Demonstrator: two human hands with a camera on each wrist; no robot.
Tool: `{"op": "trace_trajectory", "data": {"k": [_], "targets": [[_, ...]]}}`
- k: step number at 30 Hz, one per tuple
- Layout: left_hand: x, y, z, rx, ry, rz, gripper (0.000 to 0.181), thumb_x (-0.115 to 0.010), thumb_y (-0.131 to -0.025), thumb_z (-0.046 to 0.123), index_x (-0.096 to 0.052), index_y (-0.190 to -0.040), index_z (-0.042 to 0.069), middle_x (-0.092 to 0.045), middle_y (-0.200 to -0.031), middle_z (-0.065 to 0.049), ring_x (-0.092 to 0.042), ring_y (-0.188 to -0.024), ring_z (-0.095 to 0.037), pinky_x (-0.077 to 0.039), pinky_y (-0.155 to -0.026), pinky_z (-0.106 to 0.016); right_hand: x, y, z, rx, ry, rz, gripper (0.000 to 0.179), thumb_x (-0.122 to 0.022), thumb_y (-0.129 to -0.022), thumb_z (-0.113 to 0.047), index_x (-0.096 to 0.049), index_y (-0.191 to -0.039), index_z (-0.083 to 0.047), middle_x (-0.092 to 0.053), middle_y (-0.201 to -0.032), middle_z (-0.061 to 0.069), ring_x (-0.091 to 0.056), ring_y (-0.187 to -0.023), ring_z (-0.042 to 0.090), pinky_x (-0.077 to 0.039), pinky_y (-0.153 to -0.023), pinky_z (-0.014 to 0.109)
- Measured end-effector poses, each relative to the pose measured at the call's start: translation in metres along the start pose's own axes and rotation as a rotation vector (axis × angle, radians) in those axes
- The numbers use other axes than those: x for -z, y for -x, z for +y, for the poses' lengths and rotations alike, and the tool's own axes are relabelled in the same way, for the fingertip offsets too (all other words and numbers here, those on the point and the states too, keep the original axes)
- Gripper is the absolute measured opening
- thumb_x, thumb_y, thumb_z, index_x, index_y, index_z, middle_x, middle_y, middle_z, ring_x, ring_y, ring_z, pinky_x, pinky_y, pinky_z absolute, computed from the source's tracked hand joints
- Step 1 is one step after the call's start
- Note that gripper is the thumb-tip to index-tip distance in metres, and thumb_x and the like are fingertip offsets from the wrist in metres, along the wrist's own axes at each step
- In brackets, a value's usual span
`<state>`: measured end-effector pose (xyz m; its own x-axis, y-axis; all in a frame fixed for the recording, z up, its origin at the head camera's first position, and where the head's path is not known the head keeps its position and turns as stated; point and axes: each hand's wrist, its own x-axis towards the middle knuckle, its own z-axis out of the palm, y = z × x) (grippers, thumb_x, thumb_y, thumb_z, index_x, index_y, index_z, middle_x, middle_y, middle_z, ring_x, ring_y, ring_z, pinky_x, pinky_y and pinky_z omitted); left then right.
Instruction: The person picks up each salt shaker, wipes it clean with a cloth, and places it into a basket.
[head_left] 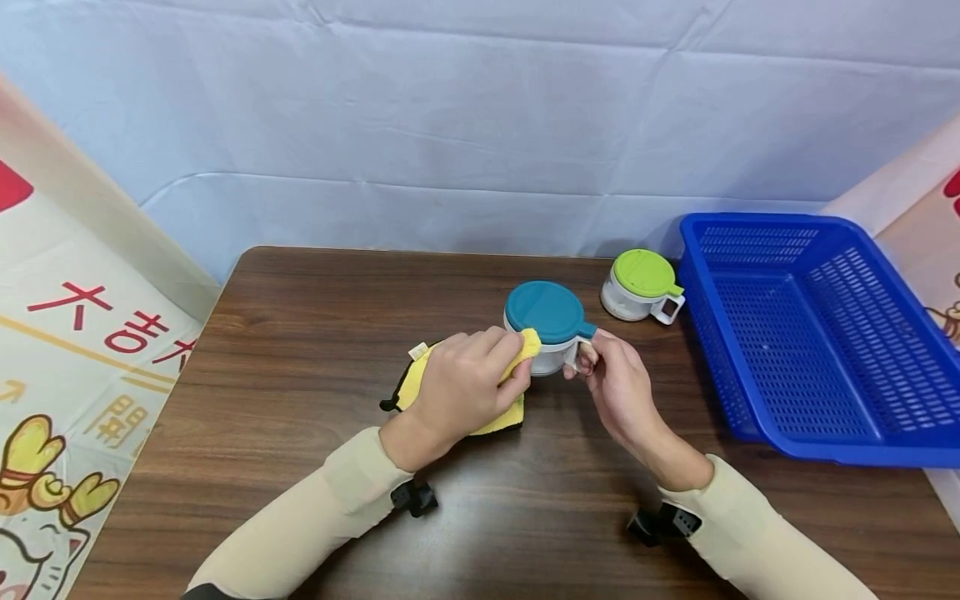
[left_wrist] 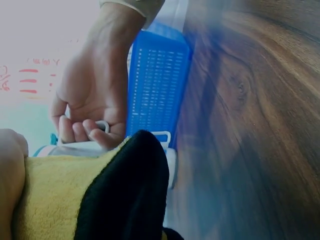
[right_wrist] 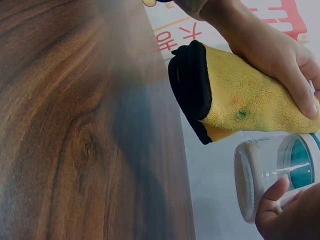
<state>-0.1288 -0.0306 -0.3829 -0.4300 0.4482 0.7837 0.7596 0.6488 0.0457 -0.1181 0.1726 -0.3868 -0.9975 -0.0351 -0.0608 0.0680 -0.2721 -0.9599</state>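
My left hand point(head_left: 461, 379) grips a folded yellow cloth with black trim point(right_wrist: 250, 95), held against the near left side of a clear jar with a teal lid point(head_left: 546, 312). With its fingers at the jar's white handle, my right hand point(head_left: 622, 387) holds the jar from the right. In the right wrist view, the jar's glass body point(right_wrist: 267, 165) is visible below the cloth, its base apart from the tabletop. Dark marks spot the cloth there. Behind and right of my right hand stands a smaller jar with a green lid point(head_left: 643, 272).
A blue plastic basket point(head_left: 723, 367) stands at the right, close beside the green-lidded jar. The brown wooden table point(head_left: 300, 317) ends at a pale cloth backdrop point(head_left: 450, 125). Printed sheeting point(head_left: 97, 358) hangs on the left.
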Motion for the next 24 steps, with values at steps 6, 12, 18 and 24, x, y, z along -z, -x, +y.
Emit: {"op": "trace_trajectory", "data": {"k": [6, 12, 18, 24], "targets": [[0.000, -0.003, 0.005, -0.020, -0.041, 0.012, 0.017, -0.066, -0.087, 0.017, -0.053, -0.078, 0.010, -0.055, -0.069, 0.001, -0.040, -0.048, -0.011, -0.031, -0.045, -0.024, -0.001, 0.000, 0.001, 0.019, 0.011, -0.013, 0.030, -0.026, -0.103, -0.006, -0.032, -0.074, -0.006, -0.034, -0.074, 0.002, -0.039, -0.072, 0.017, -0.044, -0.070, 0.026], [0.000, -0.006, 0.009, -0.052, -0.080, 0.016, 0.018, -0.062, -0.089, 0.014, -0.051, -0.075, 0.011, -0.042, -0.064, 0.003, -0.034, -0.047, -0.009, -0.026, -0.044, -0.023, -0.001, 0.001, 0.002, 0.033, 0.024, -0.017, 0.030, -0.025, -0.103, -0.007, -0.031, -0.074, -0.006, -0.033, -0.074, 0.002, -0.038, -0.072, 0.018, -0.043, -0.070, 0.027], [-0.002, -0.009, 0.016, -0.084, -0.120, 0.023, 0.017, -0.061, -0.089, 0.014, -0.053, -0.075, 0.012, -0.038, -0.063, 0.003, -0.034, -0.046, -0.008, -0.025, -0.044, -0.023, -0.003, 0.002, 0.002, 0.020, 0.034, -0.006, 0.032, -0.027, -0.104, -0.008, -0.034, -0.073, -0.004, -0.037, -0.074, 0.004, -0.044, -0.072, 0.018, -0.045, -0.071, 0.027], [-0.005, -0.011, 0.022, -0.103, -0.122, 0.016, 0.021, -0.061, -0.095, 0.016, -0.056, -0.076, 0.011, -0.041, -0.064, 0.002, -0.035, -0.048, -0.009, -0.025, -0.046, -0.024, -0.004, 0.005, 0.002, 0.019, 0.033, -0.009, 0.032, -0.027, -0.104, -0.007, -0.035, -0.073, -0.004, -0.041, -0.075, 0.005, -0.046, -0.072, 0.019, -0.043, -0.070, 0.025]]}}
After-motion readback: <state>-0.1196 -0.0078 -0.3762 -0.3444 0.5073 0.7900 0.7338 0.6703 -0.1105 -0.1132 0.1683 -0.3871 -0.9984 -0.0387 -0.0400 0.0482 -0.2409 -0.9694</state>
